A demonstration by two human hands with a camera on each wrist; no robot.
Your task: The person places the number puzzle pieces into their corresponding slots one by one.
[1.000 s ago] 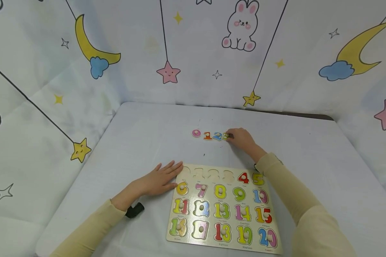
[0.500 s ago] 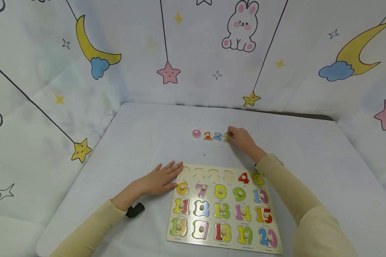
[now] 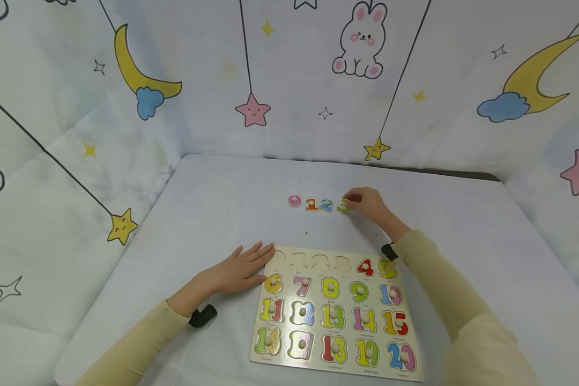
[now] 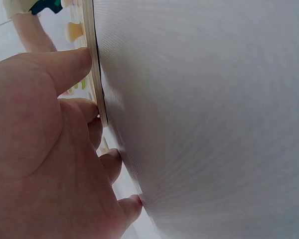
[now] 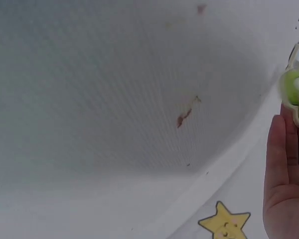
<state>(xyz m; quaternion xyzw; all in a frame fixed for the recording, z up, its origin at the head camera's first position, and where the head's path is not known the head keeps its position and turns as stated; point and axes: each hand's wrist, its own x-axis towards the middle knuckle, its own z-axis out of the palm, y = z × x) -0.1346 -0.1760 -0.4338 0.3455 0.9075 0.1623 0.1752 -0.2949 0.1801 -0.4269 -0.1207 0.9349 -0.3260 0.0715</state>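
Observation:
My right hand [image 3: 366, 205] pinches the puzzle number 3 [image 3: 343, 206] at its right side, over the far half of the table. In the right wrist view its green part [image 5: 290, 87] shows at the fingertips, cut off by the frame edge. Left of it lie the blue puzzle number 2 [image 3: 325, 205], red puzzle number 1 [image 3: 311, 205] and pink puzzle number 0 [image 3: 295, 201]. My left hand [image 3: 236, 272] has its fingers spread on the table, with thumb and fingertips against the left edge of the wooden number board [image 3: 317, 343].
Several knobbed numbers fill the board, from the red 4 [image 3: 365, 267] to the 20 [image 3: 402, 357]. Bare recesses [image 3: 320, 262] line its top row at left. A white cloth covers the table [image 3: 212, 214]; a printed curtain [image 3: 304, 64] hangs behind.
My right hand has shifted slightly right and drawn the number 3 along, so a wider gap separates it from the 2. The left hand has stayed in place.

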